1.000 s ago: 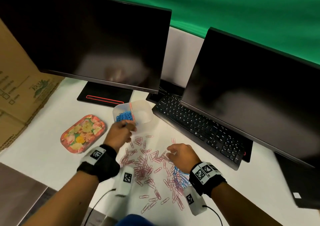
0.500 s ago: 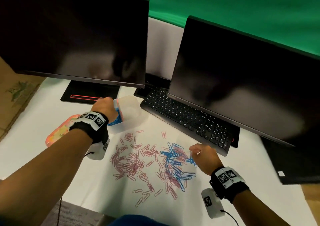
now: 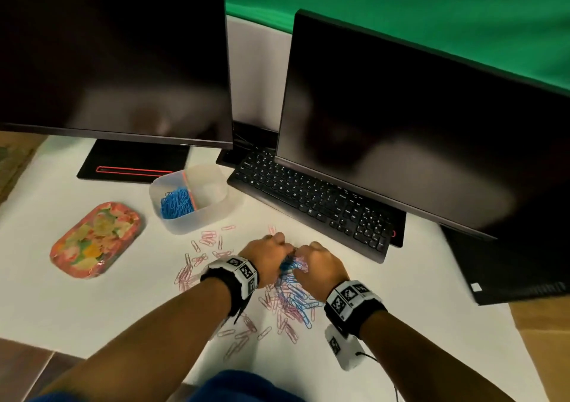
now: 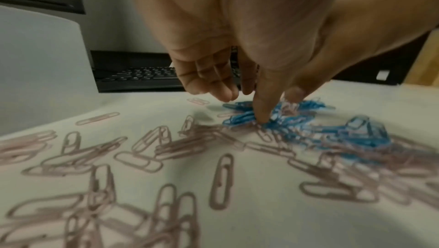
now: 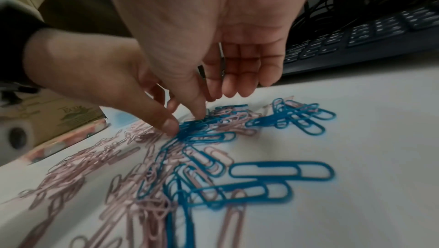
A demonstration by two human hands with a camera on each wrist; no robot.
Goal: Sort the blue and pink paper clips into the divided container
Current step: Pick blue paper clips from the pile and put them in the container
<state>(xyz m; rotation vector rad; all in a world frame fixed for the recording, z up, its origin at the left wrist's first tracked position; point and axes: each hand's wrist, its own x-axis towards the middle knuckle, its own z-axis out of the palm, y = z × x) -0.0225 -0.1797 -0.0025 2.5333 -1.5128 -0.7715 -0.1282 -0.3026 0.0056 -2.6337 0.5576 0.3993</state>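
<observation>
Pink paper clips (image 3: 200, 259) and blue paper clips (image 3: 293, 293) lie mixed on the white table. The clear divided container (image 3: 197, 216) stands behind them; its left compartment holds blue clips (image 3: 175, 204) and its right one looks empty. My left hand (image 3: 285, 253) and right hand (image 3: 297, 255) meet knuckles-up over the blue heap. In the left wrist view my left hand (image 4: 256, 109) pinches a bunch of blue clips (image 4: 240, 118) with thumb and forefinger. In the right wrist view my right hand (image 5: 204, 109) pinches the same blue heap (image 5: 204, 130); its other fingers hang straight.
A flowered oval tray (image 3: 95, 239) lies left of the pile. A black keyboard (image 3: 311, 204) runs behind and to the right, under the right monitor (image 3: 431, 123). The left monitor (image 3: 114, 56) and its stand (image 3: 132, 160) sit behind the container.
My left hand has come back from the container to the pile. My right hand has moved left to meet it over the blue clips.
</observation>
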